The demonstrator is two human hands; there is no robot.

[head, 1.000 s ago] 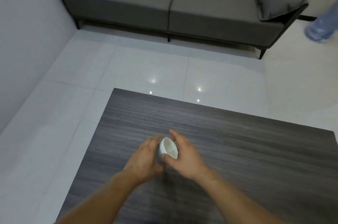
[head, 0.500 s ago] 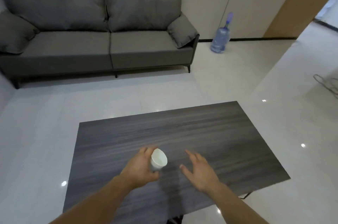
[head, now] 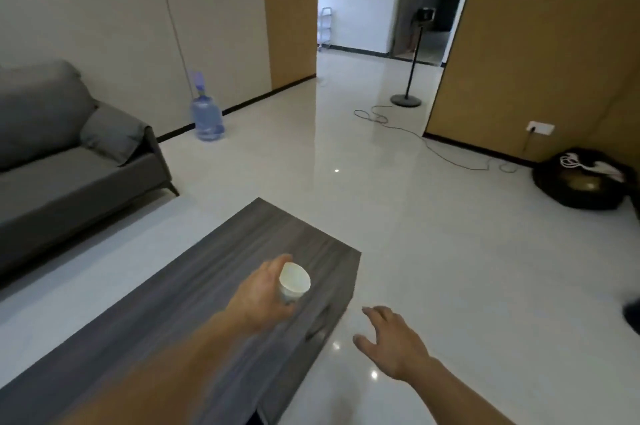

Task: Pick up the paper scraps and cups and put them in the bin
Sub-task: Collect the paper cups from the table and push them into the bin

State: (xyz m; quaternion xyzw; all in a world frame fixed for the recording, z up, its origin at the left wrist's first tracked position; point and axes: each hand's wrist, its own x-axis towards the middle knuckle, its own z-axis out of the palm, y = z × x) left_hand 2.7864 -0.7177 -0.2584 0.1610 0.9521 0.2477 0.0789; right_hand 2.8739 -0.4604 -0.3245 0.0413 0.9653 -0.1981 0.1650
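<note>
Left hand holding white cup over the table, right hand free.
Left hand (head: pixel 261 296) grips the white paper cup (head: pixel 293 282), fingers curled round its side, mouth tilted up and right, above the dark wood table (head: pixel 194 313) near its far corner. Right hand (head: pixel 394 341) hangs over the floor (head: pixel 433 234), fingers loosely spread, holding nothing.
</note>
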